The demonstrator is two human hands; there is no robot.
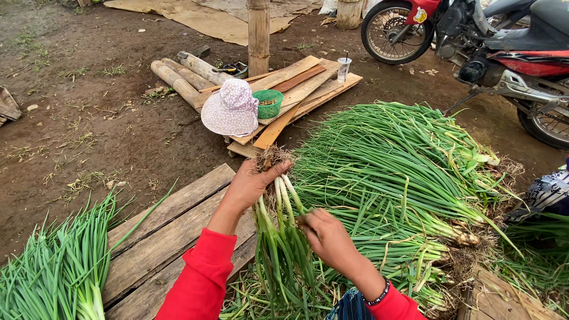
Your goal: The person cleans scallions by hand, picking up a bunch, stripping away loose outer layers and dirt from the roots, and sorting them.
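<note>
My left hand (249,185) grips a small bunch of green onions (283,237) near the white stems, roots pointing up and away from me. My right hand (329,237) pinches the same bunch lower down on its green part, fingers closed on the leaves. Both arms wear red sleeves, and a dark bead bracelet circles the right wrist. To the right lies a big heap of green onions (403,172), roots toward the right. Another pile of green onions (59,266) lies at the lower left.
Wooden planks (172,231) lie under my arms. Ahead, a patterned sun hat (232,108), a green basket (268,104) and a plastic cup (344,68) rest on boards beside a wooden post (258,35). A red motorbike (492,41) stands at top right. A person's patterned cloth (548,192) shows at right.
</note>
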